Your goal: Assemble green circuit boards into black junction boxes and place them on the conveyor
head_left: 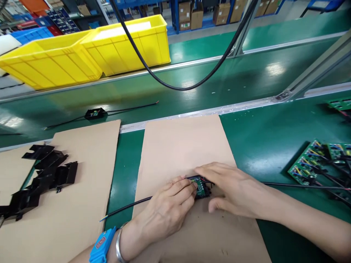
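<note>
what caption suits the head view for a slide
Left hand on a green circuit board, right hand beside it, over brown cardboard.

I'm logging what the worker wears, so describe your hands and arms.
Both the left hand and the right hand are gloveless, and no sleeve shows on either forearm. The left wrist wears a silver bangle and a blue band with a red patch, its marking too small to read. Nothing is worn on the right wrist.

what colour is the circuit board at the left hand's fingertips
Green; the circuit board, partly covered by the left hand, shows in the head view.
</note>
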### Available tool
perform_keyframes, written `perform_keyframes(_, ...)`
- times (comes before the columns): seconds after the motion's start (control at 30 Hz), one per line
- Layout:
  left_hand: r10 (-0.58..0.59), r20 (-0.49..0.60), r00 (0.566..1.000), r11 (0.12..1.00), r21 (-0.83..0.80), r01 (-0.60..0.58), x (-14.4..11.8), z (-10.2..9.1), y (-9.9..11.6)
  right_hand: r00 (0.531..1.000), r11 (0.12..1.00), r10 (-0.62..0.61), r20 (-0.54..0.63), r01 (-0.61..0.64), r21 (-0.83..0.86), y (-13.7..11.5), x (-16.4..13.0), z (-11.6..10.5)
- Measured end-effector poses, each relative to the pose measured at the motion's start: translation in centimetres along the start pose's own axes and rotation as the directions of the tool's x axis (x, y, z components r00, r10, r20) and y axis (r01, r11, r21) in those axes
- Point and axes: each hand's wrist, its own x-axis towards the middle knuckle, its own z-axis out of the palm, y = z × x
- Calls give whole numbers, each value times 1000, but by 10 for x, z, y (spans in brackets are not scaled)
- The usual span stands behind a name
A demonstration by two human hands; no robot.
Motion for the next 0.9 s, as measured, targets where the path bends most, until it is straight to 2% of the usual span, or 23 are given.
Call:
perform_keyframes(0.07,23,-11,1000,1000,13,-22,0,2,1,997,997,79,-7,-79,-3,6,-9,-8)
perform_keyframes(0.13,31,-6,1000,999,39,-30,0,2,3,987,987,158,34,-158,-15,9,-14,-13)
perform_keyframes(0.2,21,6,1000,998,65,-21,-1,2,4,982,985,171,82,-170,-17,8,-14,-12)
perform_keyframes(0.33,1,36,999,998,68,-3,-1,2,7,989,990,142,49,-142,-2,1,-7,-9)
perform_keyframes(0.5,-6,33,999,997,72,3,-1,3,8,948,968,242,205,-252,21,-5,2,-18)
perform_keyframes(0.57,-9,31,999,997,71,7,0,3,8,961,978,198,195,-206,22,-8,6,-15)
perform_keyframes(0.67,-9,24,1000,998,64,8,1,1,9,996,998,23,91,-18,-53,-11,10,-5)
perform_keyframes(0.77,-15,38,999,998,54,13,2,0,9,988,975,-149,34,153,-160,-6,9,3)
perform_keyframes(0.9,-16,45,999,999,45,14,1,1,8,980,958,-200,17,199,-207,6,3,2)
